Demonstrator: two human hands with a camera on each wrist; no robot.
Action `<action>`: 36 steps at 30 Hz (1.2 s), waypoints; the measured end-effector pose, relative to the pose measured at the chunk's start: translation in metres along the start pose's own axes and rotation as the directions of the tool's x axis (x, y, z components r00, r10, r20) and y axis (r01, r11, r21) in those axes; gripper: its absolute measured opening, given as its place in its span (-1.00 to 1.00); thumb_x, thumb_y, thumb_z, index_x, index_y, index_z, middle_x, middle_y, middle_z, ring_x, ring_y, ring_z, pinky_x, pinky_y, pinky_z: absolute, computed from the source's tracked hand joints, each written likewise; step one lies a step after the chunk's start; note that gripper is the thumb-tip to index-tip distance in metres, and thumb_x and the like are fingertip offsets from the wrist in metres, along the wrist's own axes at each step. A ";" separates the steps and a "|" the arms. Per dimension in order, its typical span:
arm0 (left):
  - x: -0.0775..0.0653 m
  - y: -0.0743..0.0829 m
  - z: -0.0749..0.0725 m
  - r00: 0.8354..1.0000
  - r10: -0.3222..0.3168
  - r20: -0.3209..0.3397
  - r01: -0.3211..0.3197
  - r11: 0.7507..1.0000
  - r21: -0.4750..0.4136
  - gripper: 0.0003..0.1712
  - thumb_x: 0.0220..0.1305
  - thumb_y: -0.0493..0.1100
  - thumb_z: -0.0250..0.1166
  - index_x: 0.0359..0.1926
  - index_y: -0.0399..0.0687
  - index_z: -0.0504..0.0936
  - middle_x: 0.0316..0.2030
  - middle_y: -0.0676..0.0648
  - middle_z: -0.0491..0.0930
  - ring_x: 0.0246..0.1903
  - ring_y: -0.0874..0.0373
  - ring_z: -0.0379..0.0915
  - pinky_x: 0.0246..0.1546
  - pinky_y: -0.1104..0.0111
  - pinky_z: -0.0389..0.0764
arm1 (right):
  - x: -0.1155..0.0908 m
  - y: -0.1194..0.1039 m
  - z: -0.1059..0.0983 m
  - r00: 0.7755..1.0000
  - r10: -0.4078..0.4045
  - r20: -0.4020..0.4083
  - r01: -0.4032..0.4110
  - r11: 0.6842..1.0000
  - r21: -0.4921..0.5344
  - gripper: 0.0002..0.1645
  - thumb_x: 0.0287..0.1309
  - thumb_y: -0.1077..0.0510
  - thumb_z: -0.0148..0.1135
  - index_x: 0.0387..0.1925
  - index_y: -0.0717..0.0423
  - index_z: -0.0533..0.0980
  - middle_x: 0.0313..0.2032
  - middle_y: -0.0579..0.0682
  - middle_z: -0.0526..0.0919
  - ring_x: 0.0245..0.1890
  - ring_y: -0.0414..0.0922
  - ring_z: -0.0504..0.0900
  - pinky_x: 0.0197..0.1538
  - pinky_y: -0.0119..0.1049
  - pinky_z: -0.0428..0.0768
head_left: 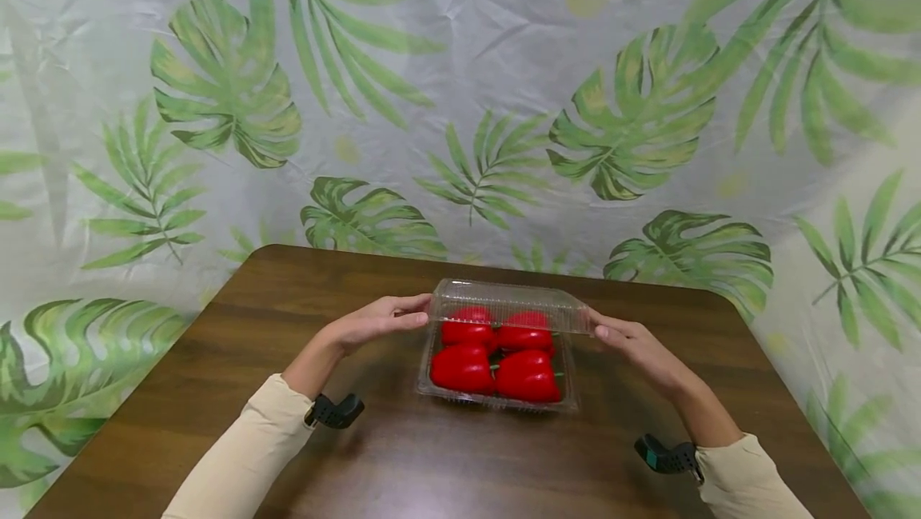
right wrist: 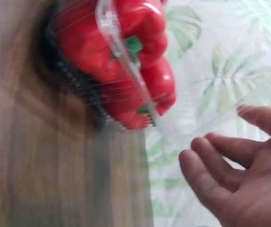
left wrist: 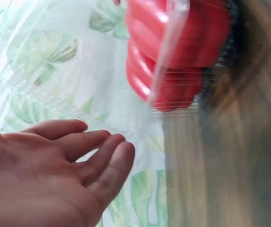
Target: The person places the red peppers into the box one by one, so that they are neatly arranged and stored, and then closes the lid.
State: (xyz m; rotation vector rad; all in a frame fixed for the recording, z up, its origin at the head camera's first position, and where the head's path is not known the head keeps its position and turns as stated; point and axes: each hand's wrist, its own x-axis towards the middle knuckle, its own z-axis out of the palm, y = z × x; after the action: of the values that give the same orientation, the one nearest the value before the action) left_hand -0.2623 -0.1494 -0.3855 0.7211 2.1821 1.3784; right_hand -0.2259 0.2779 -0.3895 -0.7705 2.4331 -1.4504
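A clear plastic clamshell box [head_left: 496, 403] sits on the table with several red bell peppers [head_left: 528, 376] in it. Its hinged lid [head_left: 514, 303] stands partly raised over the back peppers. At the lid's left side is my left hand [head_left: 377, 323], its fingertips touching the plastic. My right hand [head_left: 633, 339] touches the lid's right side in the same way. Both wrist views show the palms, with fairly straight fingers against the see-through lid. In the right wrist view, green stems show on the red peppers [right wrist: 121, 47].
The brown wooden table [head_left: 345, 455] has rounded far corners. Right behind it hangs a pale cloth [head_left: 496, 39] printed with green leaves. A black strap [head_left: 334, 411] is on the left wrist and another black strap [head_left: 665, 455] on the right.
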 end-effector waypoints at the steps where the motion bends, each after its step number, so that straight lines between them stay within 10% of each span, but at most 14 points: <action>1: 0.000 -0.001 0.001 1.000 0.007 0.002 -0.007 1.000 0.003 -0.01 0.34 0.26 0.14 0.54 -0.21 0.02 0.54 -0.23 0.04 0.54 -0.17 -0.04 0.50 -0.12 0.06 | -0.001 0.001 0.001 1.000 -0.009 -0.007 0.009 1.000 -0.009 -0.35 0.53 0.11 -0.16 0.46 0.41 0.07 0.42 0.49 0.10 0.19 -0.74 0.29 0.15 -0.67 0.41; 9: -0.004 -0.017 0.007 0.999 0.033 0.028 -0.033 0.999 0.000 0.06 0.26 0.18 0.25 0.57 -0.15 -0.05 0.57 -0.23 -0.04 0.53 -0.27 -0.07 0.42 -0.22 0.19 | -0.012 0.009 0.011 0.999 -0.035 -0.026 0.031 0.991 -0.133 -0.29 0.39 0.18 0.06 0.50 0.13 0.15 0.46 0.33 0.22 0.20 -0.69 0.31 0.18 -0.32 0.55; 31: -0.020 -0.048 0.039 0.988 0.151 -0.045 -0.138 0.968 0.210 0.10 0.17 -0.02 0.44 0.56 -0.16 0.00 0.58 -0.20 -0.08 0.50 -0.26 0.05 0.31 -0.14 0.39 | -0.031 0.029 0.032 0.999 -0.039 0.007 0.039 0.966 -0.256 -0.15 0.27 0.11 0.28 0.51 0.08 0.16 0.53 0.26 0.09 0.27 -0.70 0.22 0.13 -0.21 0.62; 36: -0.022 -0.051 0.045 0.986 0.163 -0.042 -0.151 0.965 0.213 0.09 0.18 -0.05 0.44 0.55 -0.22 -0.01 0.58 -0.21 -0.12 0.51 -0.28 0.00 0.29 -0.14 0.41 | -0.032 0.026 0.040 0.999 -0.012 -0.042 -0.001 0.951 -0.308 -0.14 0.25 -0.01 0.30 0.50 0.04 0.19 0.52 0.22 0.14 0.33 -0.30 0.45 0.13 -0.14 0.64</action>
State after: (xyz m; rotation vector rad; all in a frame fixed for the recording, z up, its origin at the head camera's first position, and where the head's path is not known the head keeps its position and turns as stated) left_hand -0.2273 -0.1520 -0.4478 0.9598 2.3861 1.2711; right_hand -0.1901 0.2747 -0.4349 -0.8126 2.7319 -1.1104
